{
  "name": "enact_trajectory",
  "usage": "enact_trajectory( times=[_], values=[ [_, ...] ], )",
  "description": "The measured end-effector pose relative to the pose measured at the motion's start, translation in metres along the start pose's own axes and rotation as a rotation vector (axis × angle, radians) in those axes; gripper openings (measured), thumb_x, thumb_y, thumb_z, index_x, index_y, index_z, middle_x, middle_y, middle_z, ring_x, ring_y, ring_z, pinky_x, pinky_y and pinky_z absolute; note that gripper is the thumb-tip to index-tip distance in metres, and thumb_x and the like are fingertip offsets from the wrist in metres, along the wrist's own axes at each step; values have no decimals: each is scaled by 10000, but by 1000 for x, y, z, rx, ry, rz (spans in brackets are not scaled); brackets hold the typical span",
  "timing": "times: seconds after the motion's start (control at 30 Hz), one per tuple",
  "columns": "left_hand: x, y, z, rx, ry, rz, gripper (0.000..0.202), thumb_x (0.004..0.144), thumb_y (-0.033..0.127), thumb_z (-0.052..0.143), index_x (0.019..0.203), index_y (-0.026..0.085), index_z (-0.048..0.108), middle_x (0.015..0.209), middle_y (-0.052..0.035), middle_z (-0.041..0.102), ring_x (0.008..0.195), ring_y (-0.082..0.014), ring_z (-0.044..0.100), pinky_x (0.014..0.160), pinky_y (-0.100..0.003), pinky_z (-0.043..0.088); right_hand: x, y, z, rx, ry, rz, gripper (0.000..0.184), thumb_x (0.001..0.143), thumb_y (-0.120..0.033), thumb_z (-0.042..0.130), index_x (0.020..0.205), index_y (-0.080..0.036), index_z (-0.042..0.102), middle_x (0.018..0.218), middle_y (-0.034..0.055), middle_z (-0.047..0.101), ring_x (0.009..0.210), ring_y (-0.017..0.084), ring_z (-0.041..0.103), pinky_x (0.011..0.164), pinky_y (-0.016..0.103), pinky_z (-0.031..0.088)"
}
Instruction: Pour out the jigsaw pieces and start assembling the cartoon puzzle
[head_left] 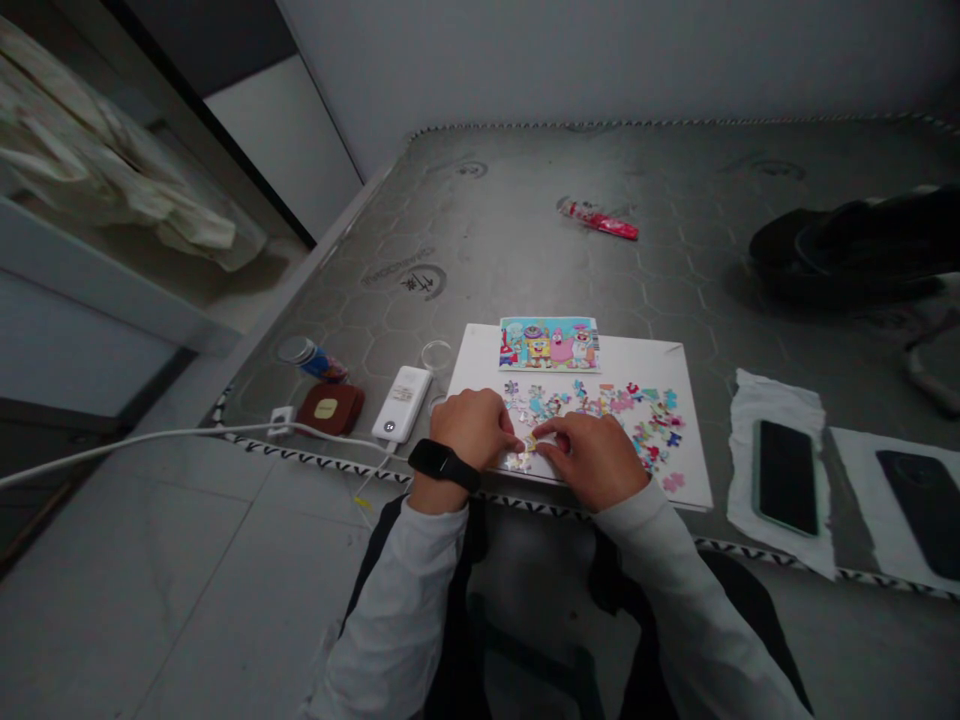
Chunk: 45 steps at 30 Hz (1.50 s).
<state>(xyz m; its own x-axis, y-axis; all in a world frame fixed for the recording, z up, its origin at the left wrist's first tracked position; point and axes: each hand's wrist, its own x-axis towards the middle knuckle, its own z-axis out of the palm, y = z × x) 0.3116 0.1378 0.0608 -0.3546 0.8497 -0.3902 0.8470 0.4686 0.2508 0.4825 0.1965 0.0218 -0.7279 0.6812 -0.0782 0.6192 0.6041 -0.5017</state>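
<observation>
Far left, a jar (319,360) and a brown case (330,408); then a power bank (403,403), cable running left. The white board (645,358) lies right of it, at the near edge.

My left hand (472,425) rests over the board's near left part, thumb and forefinger drawn close together at the tips; I cannot tell whether they grip anything. Just nearer lie a few pale pieces (517,462), joined or not, too small to tell.

The yellow piece (532,443) sits between my two hands. Picture card (550,346) at the board's far edge, beyond it. My right hand (600,455) comes in from the right, thumb and forefinger seemingly pinching the yellow piece.

Loose pieces (660,428) spread to the right; farther right, a phone (785,475).

Step in hand, by my judgement: working one piece against its neighbours. Next move calls for lining up the edges, left fingertips steadying, light pressure only.
</observation>
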Motion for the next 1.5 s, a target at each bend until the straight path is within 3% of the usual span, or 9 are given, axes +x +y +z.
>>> enact_trajectory(
  times=[0.3, 0.53, 0.67, 0.8, 0.9, 1.17, 1.33, 1.5],
  values=[
    [2, -1, 3, 4, -5, -10, 234, 659, 469, 847, 767, 270, 790, 822, -55, 771, 818, -247, 695, 697, -332, 473, 0, -3, -1, 2, -39, -23, 240, 844, -252, 757, 1082, -219, 758, 791, 12, 719, 716, 182, 633, 729, 329, 395],
    [1, 0, 2, 0, 2, -10, 217, 652, 462, 851, 744, 277, 785, 798, -37, 764, 799, -238, 687, 672, -326, 452, 1, 1, -3, 58, -7, -29, 56, 835, -240, 753, 865, -206, 719, 770, 5, 688, 724, 179, 614, 708, 322, 385],
    [2, -2, 2, -7, 4, -12, 223, 646, 470, 856, 740, 280, 788, 776, -35, 756, 792, -241, 687, 662, -330, 444, 1, 3, -7, 184, 18, 37, 71, 819, -195, 748, 793, -203, 682, 771, 7, 703, 725, 171, 626, 669, 296, 416],
    [2, -5, 3, -6, 12, 2, 230, 635, 477, 861, 725, 281, 782, 757, -33, 750, 782, -252, 687, 654, -340, 441, 1, 2, -9, 310, 41, 122, 43, 833, -172, 719, 870, -186, 703, 783, 14, 735, 711, 165, 661, 667, 288, 469],
    [2, -5, 3, -4, 12, 7, 227, 640, 478, 857, 725, 280, 782, 755, -33, 750, 771, -250, 682, 654, -341, 441, 2, -1, -10, 327, 51, 145, 160, 852, -132, 671, 976, -193, 751, 880, 37, 775, 794, 179, 704, 736, 303, 505],
    [2, -2, 2, -3, 3, -6, 234, 644, 481, 853, 740, 277, 789, 777, -40, 760, 770, -235, 681, 665, -328, 446, 2, -11, -9, 339, -22, 268, 99, 861, -158, 639, 894, -183, 729, 765, 24, 761, 710, 176, 707, 693, 305, 509],
    [2, -2, 2, 2, 2, 2, 231, 651, 478, 849, 739, 275, 782, 795, -39, 763, 783, -238, 684, 663, -333, 449, 1, -10, -2, 388, 2, 264, 121, 853, -165, 632, 966, -178, 671, 721, 6, 736, 691, 168, 702, 683, 292, 502],
    [2, -2, 2, -1, 5, -13, 234, 642, 477, 853, 732, 274, 778, 776, -38, 759, 797, -244, 687, 661, -329, 445, 1, -10, 1, 295, 12, 219, 129, 853, -186, 645, 962, -185, 713, 725, 3, 730, 690, 168, 682, 692, 300, 490]
  ],
)
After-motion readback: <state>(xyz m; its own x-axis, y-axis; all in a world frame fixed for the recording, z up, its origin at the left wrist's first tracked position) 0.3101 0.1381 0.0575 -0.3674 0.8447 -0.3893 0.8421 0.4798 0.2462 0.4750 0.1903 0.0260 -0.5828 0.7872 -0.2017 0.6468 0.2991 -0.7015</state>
